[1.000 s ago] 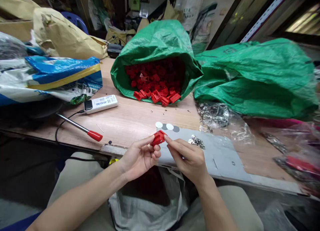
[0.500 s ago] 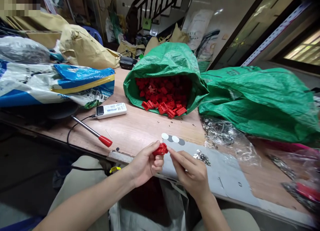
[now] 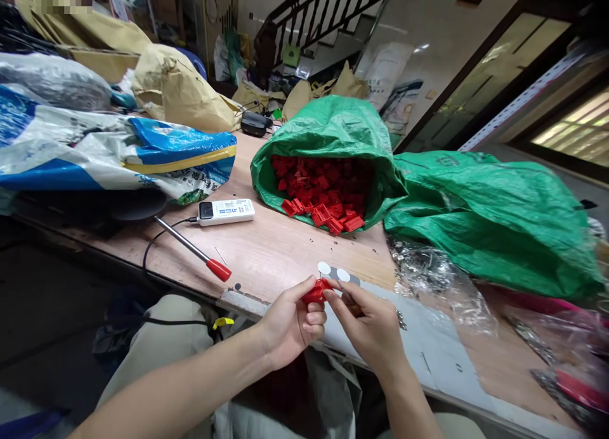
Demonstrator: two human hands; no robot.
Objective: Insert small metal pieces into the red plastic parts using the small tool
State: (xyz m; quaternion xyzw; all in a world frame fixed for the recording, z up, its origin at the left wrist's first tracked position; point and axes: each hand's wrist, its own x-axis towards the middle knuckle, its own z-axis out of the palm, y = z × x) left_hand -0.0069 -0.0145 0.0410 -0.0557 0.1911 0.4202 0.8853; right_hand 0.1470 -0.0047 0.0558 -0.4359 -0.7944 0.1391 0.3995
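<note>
My left hand [image 3: 297, 318] is closed around a small red plastic part [image 3: 314, 291], held up over the front edge of the table. A thin pin-like tip stands up near the part's top. My right hand [image 3: 368, 321] meets the part's right end, thumb and forefinger pinched together. Anything tiny between those fingertips is hidden. Behind my right hand lies a small pile of shiny metal pieces [image 3: 401, 320], mostly covered by it. More red parts [image 3: 328, 191] fill the open mouth of a green woven sack [image 3: 333, 125], and several spill onto the table.
A white power bank [image 3: 226, 212] with a cable and a red-handled metal lever [image 3: 219, 269] are at left. Beyond them sits a blue-and-white sack [image 3: 181, 150]. A second green sack [image 3: 490, 217] and clear plastic bags [image 3: 447, 287] occupy the right. Grey sheeting [image 3: 432, 337] covers the front edge.
The camera view has shifted, so everything appears further right. My right fingertips have closed in on the red part's right end, and my right hand now covers more of the metal pile.
</note>
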